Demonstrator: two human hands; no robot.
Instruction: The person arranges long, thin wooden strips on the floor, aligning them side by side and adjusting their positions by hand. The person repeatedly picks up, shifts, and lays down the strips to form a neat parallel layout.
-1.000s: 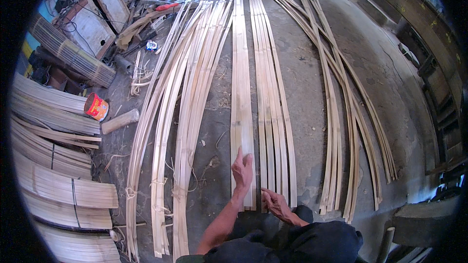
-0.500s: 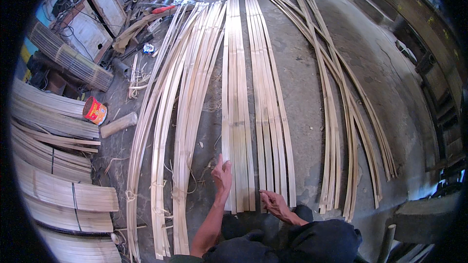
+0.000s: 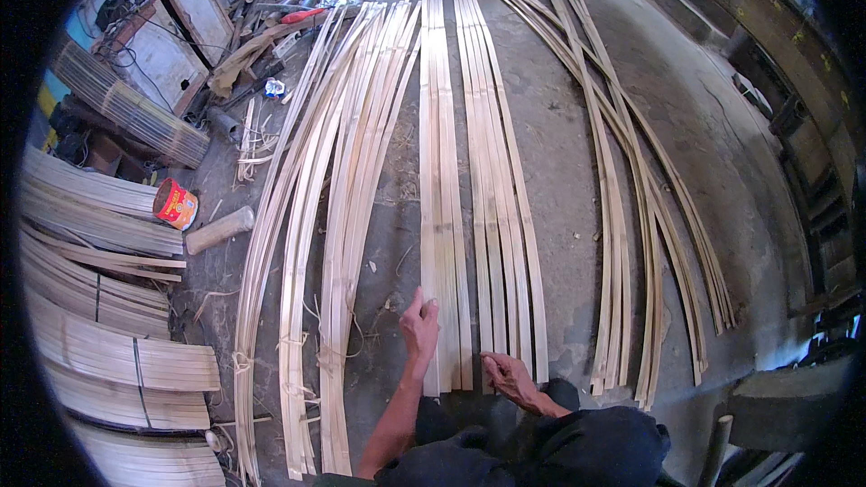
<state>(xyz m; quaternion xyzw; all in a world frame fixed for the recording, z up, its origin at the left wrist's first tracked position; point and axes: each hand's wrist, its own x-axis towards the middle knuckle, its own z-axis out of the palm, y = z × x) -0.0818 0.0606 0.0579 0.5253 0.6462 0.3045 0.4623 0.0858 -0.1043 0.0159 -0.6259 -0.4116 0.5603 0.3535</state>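
Concrete floor (image 3: 559, 153), left hand (image 3: 419, 326) on bamboo strips (image 3: 442, 216), right hand (image 3: 510, 374) at ends

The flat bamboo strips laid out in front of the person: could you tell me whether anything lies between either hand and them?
Nothing visible does. The left hand rests directly on the left group of bamboo strips, and the right hand touches the near ends of the neighbouring strips.

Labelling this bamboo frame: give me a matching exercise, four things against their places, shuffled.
Things:
1. left hand
2. right hand
3. red round tin can
4. short pale wooden log

Places:
A. on the near end of the right flat strip group
B. floor, just right of the tin
C. far left, by the stacked strip bundles
D. on the near end of the middle strip group

Pairs: 1-D, 2-A, 3-C, 4-B
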